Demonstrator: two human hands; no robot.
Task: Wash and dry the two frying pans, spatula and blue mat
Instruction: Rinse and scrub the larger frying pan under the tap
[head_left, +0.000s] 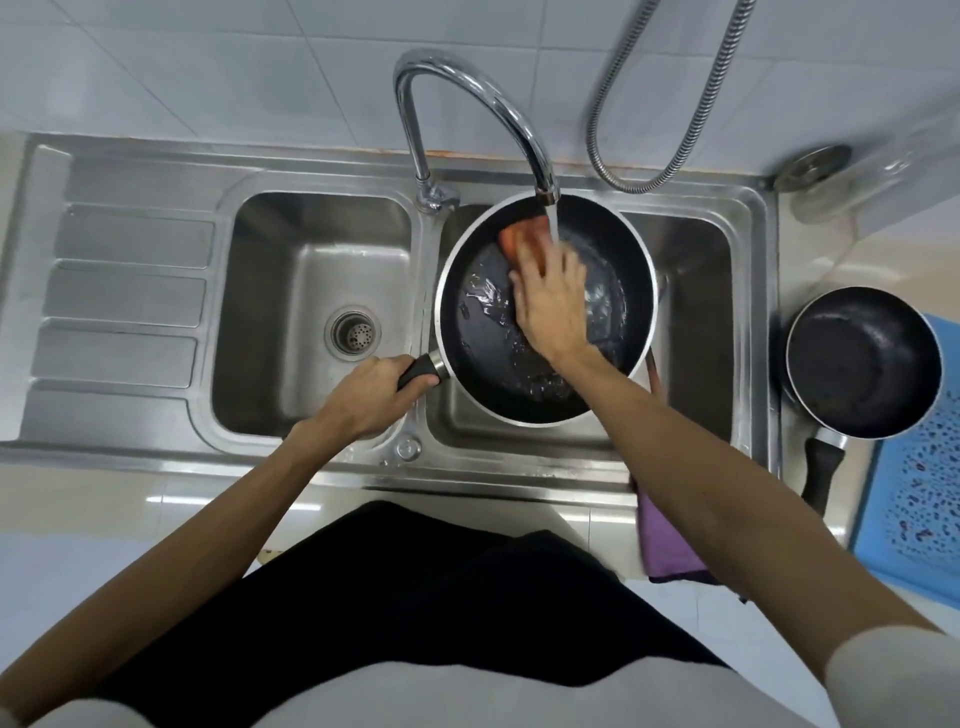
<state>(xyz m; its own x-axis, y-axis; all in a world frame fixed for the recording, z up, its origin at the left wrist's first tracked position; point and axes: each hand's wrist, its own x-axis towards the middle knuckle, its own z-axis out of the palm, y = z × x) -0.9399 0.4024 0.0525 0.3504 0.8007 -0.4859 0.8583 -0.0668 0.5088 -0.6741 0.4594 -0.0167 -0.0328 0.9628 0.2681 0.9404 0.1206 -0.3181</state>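
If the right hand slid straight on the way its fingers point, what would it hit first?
The right hand, with the orange sponge under its fingers, would probably meet the far wall of the large black frying pan; depth is unclear.

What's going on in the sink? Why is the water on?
A person is washing a frying pan. Their left hand grips its black handle, holding it over the right basin under the running faucet, while the right hand presses an orange sponge inside it. A smaller frying pan waits on the counter, partly on the blue mat.
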